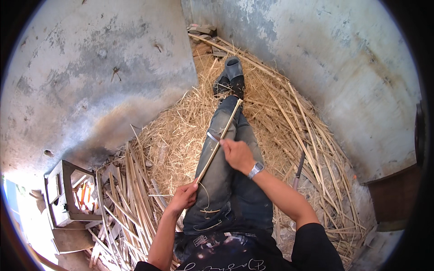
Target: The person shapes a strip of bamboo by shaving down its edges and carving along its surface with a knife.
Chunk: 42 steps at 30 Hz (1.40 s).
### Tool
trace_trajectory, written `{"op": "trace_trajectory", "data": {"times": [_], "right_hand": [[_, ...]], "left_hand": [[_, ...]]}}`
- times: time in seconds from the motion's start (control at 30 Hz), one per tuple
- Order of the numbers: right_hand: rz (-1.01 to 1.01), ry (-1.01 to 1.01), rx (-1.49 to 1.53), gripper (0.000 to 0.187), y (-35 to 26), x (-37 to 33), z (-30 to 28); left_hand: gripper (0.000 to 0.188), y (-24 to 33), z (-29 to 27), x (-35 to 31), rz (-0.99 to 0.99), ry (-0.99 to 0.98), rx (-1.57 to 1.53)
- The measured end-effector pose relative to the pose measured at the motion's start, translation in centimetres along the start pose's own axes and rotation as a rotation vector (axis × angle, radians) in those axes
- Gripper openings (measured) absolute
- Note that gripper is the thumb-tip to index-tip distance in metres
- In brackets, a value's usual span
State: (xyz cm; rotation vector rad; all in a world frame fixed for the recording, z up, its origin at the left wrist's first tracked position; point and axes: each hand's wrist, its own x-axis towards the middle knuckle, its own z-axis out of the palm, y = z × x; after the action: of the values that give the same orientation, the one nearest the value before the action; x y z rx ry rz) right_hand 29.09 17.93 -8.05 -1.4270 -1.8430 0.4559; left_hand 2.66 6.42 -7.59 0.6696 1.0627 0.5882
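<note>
A long, pale bamboo strip [232, 118] lies slantwise along my outstretched legs, its far end near my ankles. My left hand [184, 197] is closed round the near end of the strip, beside my thigh. In my right hand [238, 155], closed with a watch at the wrist, is a knife; its short, shiny blade [212, 136] crosses the strip around mid-length. The fingers hide the knife's handle. A thin curled shaving [207, 192] hangs near my left hand, and a few slivers rest on my dark trousers [218, 180].
Straw-like shavings [174, 135] cover the floor around my legs. Bamboo strips [129, 198] are heaped at the left, and more long strips [312, 153] line the right wall. A dark rod-like tool [299, 168] lies right of my legs. A wooden frame box [72, 194] stands far left.
</note>
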Motion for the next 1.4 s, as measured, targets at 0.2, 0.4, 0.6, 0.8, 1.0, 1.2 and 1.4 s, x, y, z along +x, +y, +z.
{"op": "trace_trajectory", "data": {"times": [0.2, 0.4, 0.6, 0.8, 1.0, 1.2, 1.4], "right_hand": [[0.015, -0.118, -0.019, 0.04, -2.1, -4.0, 0.5], [0.075, -0.027, -0.018, 0.037, -0.8, 0.1, -2.4], [0.155, 0.165, -0.108, 0.041, 4.3, 4.1, -2.2], [0.11, 0.002, -0.024, 0.04, -0.3, -3.0, 0.7], [0.095, -0.143, 0.137, 0.041, -2.5, -6.9, 0.8], [0.174, -0.321, 0.42, 0.051, -1.9, -7.2, 0.2], [0.581, -0.571, 0.885, 0.053, -0.7, -4.9, -1.7]], "left_hand": [[0.051, -0.2, 0.3, -0.2, -0.004, 0.035, 0.014], [0.045, -1.3, 0.2, 0.2, 0.075, 0.066, 0.061], [0.046, -2.5, 1.2, 1.4, 0.294, 0.217, 0.408], [0.048, -2.8, 0.8, 1.5, 0.4, 0.209, 0.473], [0.048, -1.2, 1.1, 0.8, 0.172, 0.177, 0.327], [0.048, -1.6, 1.5, 0.8, 0.171, 0.159, 0.239], [0.048, -2.0, 1.2, 1.2, 0.256, 0.206, 0.392]]}}
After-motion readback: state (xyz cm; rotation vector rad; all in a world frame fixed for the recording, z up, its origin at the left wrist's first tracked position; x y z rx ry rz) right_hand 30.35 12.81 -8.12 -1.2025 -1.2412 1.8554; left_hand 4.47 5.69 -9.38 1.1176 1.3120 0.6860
